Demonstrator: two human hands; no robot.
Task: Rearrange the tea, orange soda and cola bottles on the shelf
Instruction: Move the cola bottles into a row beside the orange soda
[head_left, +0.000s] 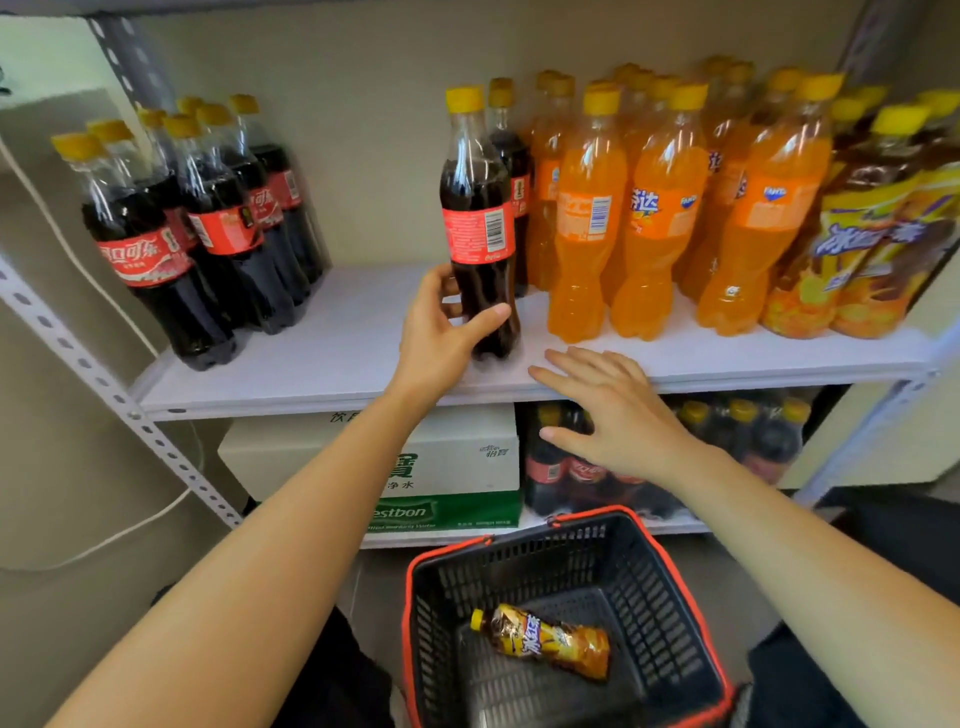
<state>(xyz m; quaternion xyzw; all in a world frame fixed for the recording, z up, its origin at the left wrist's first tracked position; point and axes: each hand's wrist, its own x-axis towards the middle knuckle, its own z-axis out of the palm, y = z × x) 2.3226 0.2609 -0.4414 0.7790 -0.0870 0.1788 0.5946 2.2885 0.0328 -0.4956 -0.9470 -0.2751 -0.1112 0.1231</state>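
A: Your left hand (441, 338) curls around the cola bottle (480, 228), low down.
B: It's upright on the shelf (322, 364), just beside the orange soda bottles (587, 228).
A: Your right hand (618, 410) is empty, fingers straight, at the shelf's front edge.

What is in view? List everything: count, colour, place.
held cola bottle: one, dark, red label, yellow cap; upright on shelf.
other cola bottles: several, same colours; shelf's left, one behind it.
orange soda bottles: many, orange; right of centre.
tea bottles: several, yellow-brown; far right.
basket: one, black, red rim; below.
lying tea bottle: one, yellow-brown; in basket.
water carton: one, white-green; under the shelf.
packed cola: several, dark; beside carton.
left hand: grips the held cola bottle.
right hand: open, at shelf's front edge.
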